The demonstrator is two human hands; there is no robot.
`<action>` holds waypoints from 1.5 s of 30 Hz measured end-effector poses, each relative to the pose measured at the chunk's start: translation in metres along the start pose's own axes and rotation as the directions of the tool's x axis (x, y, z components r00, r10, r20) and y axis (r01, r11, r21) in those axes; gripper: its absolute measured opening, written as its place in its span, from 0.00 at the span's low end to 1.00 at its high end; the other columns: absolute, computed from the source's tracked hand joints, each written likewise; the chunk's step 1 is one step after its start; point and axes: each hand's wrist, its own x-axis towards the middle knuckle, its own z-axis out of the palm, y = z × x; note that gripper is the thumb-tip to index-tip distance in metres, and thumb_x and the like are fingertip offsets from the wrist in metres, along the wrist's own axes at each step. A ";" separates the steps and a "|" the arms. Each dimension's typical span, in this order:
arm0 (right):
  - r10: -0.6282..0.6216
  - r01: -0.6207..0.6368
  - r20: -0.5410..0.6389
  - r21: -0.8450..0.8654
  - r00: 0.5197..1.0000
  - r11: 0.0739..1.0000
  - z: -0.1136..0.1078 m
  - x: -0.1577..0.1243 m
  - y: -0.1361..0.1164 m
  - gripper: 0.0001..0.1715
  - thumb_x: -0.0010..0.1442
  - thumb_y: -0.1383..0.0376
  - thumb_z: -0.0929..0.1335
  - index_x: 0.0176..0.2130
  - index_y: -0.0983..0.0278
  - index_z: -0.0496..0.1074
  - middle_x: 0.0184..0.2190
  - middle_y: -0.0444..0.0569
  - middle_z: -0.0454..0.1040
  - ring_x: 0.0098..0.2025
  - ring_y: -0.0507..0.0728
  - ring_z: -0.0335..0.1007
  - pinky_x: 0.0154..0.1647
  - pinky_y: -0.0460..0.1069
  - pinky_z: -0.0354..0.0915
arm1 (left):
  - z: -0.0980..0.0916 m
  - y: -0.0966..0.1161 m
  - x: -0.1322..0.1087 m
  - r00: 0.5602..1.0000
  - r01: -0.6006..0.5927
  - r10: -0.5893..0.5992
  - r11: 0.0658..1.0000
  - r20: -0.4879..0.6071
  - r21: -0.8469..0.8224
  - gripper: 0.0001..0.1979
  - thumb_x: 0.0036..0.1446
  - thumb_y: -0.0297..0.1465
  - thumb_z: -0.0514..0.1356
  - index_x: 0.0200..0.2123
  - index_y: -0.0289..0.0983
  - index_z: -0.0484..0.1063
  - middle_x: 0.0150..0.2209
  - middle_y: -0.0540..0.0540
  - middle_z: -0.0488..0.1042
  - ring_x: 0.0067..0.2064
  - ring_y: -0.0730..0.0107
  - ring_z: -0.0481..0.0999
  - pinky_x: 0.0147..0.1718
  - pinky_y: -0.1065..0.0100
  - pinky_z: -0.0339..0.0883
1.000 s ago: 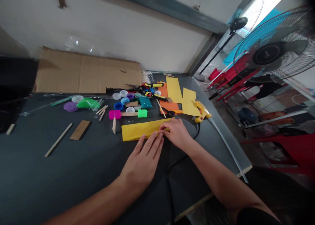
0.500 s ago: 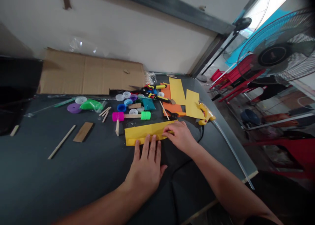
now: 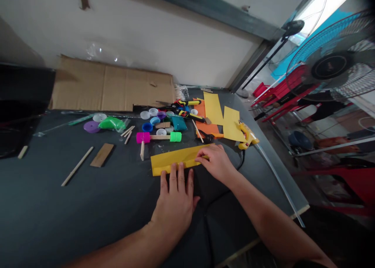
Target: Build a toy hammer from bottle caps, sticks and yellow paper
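A strip of yellow paper [image 3: 168,158] lies on the dark table, its near edge folded up into a narrow band. My left hand [image 3: 175,199] is flat with fingers spread, the fingertips on or just at the folded edge. At the strip's right end, the thumb and fingers of my right hand [image 3: 215,160] pinch the folded edge. Just beyond the paper sits a wooden stick [image 3: 159,137] with a magenta cylinder [image 3: 143,138] at one end and a green cylinder [image 3: 176,136] at the other.
Bottle caps [image 3: 147,127], pliers [image 3: 209,136], a green bag [image 3: 113,123] and yellow sheets [image 3: 213,108] lie farther back. A yellow glue gun [image 3: 247,136] rests at right, its black cord running under my right arm. Cardboard [image 3: 117,88] leans at the wall; a fan [image 3: 331,67] stands right.
My left hand's fingertips have slid slightly down toward the near edge of the yellow paper. My right hand keeps its pinch. The whole view has shifted a little.
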 end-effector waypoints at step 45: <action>0.009 -0.010 -0.020 -0.037 1.000 0.999 0.005 0.003 0.005 0.11 0.61 0.60 0.68 0.28 0.63 0.71 0.29 0.46 0.76 0.37 0.57 0.69 0.41 0.52 0.53 | -0.008 -0.008 -0.007 0.982 0.122 -0.152 0.965 0.113 0.232 0.38 0.53 0.45 0.61 0.59 0.22 0.63 0.53 0.17 0.67 0.53 0.30 0.70 0.45 0.41 0.68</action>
